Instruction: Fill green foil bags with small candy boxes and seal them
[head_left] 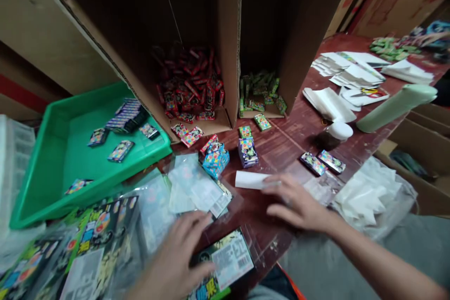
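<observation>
My left hand lies flat with fingers spread on a printed clear packet at the near edge of the dark red table. Flat on the table too, my right hand has its fingers stretched out and its fingertips touch a small white folded card. Just beyond stand a blue stack and a purple stack of small candy packs. More clear plastic packets lie between my hands and the stacks.
A green tray with a few small packs sits at left. Two open cardboard boxes hold red packs and green packs. White cards, a pale green cylinder, a white-lidded jar and a plastic bag lie at right.
</observation>
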A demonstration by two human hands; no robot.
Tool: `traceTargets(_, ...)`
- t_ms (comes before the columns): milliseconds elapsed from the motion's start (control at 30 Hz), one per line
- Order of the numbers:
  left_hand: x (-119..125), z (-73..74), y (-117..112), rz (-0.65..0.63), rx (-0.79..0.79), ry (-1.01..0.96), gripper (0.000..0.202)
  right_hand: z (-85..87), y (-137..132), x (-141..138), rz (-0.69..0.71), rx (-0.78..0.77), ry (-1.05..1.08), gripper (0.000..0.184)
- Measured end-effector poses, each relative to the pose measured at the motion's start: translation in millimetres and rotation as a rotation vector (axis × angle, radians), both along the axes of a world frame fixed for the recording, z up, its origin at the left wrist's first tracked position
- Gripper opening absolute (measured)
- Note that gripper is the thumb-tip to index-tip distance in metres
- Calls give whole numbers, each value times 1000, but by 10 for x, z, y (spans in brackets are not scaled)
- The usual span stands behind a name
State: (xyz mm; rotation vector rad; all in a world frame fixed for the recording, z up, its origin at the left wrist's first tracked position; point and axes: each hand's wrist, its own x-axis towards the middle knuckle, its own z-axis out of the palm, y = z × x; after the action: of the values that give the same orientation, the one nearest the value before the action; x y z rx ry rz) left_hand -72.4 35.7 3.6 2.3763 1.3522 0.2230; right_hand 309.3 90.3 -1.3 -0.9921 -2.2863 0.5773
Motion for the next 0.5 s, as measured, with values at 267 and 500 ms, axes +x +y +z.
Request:
traceTargets(267,97,479,2566,-298,71,272,73,32,2157,167,-13,-43,-470,99)
traceTargets(500,324,284,2927,-475,1,348,82,-92,2575,-133,5,-52,-434,90)
